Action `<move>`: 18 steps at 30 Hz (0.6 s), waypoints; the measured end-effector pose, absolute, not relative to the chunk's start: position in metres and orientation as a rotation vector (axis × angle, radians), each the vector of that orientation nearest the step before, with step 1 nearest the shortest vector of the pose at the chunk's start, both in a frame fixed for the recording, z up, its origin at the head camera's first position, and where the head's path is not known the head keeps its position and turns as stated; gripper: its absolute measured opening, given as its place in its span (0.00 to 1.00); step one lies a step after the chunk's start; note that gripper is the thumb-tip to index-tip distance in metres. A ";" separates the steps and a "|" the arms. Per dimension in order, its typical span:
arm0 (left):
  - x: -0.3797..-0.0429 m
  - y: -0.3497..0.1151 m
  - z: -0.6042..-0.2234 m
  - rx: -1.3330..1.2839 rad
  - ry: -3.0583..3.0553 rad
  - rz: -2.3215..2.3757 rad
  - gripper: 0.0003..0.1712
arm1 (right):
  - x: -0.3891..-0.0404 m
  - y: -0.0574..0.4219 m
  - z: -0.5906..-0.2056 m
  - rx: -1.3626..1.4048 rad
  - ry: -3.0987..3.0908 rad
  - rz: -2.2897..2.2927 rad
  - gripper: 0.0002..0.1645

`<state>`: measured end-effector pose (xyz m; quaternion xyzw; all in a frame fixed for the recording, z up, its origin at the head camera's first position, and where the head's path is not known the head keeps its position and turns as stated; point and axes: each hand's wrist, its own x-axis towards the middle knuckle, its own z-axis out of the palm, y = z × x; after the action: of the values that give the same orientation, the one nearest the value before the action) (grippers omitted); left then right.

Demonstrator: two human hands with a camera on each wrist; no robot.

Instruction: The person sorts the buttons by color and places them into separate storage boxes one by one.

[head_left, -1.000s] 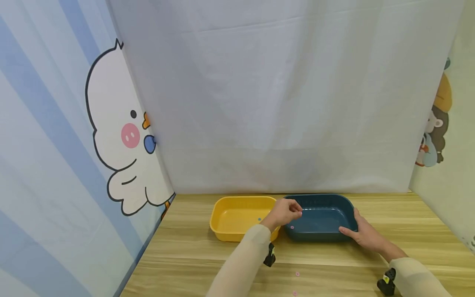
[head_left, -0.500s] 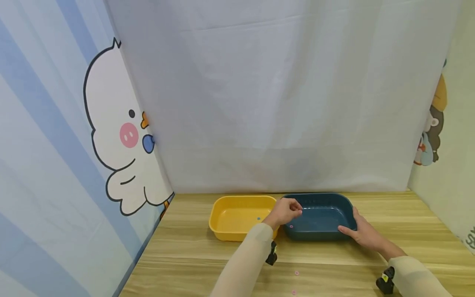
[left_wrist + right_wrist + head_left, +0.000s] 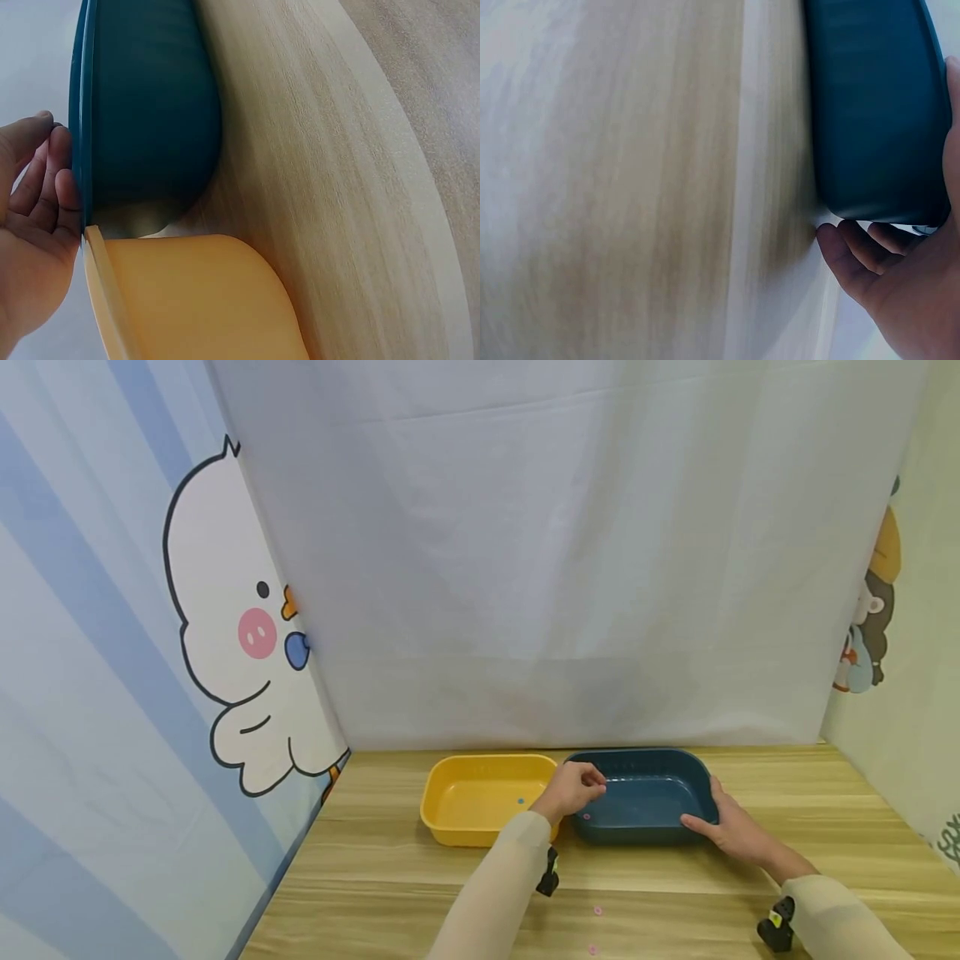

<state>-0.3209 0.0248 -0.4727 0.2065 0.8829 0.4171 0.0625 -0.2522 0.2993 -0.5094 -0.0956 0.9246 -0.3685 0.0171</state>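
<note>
My left hand (image 3: 572, 790) hangs over the left end of a dark blue plastic basin (image 3: 637, 837), near where it meets a yellow basin (image 3: 459, 837). In the left wrist view, thumb and index finger pinch a tiny dark-edged piece (image 3: 57, 125), mostly hidden; the other fingers curl beside the blue rim. My right hand (image 3: 738, 835) grips the blue basin's right end, thumb over the front rim and fingers along the outer side. A small pink disc (image 3: 587, 817) shows at the blue basin's front left. Inside the yellow basin lies a small blue disc (image 3: 521, 801).
Two small pink ring-like discs, one farther back (image 3: 597, 911) and one nearer (image 3: 592, 950), lie on the wood-grain table (image 3: 375, 877) in front of the basins. A pale curtain (image 3: 570, 568) hangs behind the table, with printed cloth at both sides.
Both hands keep nearly the same place and pose at the blue basin. The whole head view has shifted slightly; the basins and discs stay put on the table.
</note>
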 end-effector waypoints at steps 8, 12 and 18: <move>-0.323 0.026 -0.475 0.547 2.666 1.290 0.07 | -0.253 0.299 -0.512 -0.282 2.879 -1.134 0.63; -0.324 0.027 -0.477 0.550 2.676 1.288 0.07 | -0.253 0.299 -0.512 -0.285 2.875 -1.149 0.63; -0.325 0.026 -0.477 0.567 2.683 1.284 0.08 | -0.251 0.298 -0.510 -0.278 2.863 -1.159 0.64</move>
<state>-0.3250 0.0265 -0.4774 0.1870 0.8846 0.4234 0.0566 -0.2515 0.2985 -0.5102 -0.0896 0.9230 -0.3736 0.0205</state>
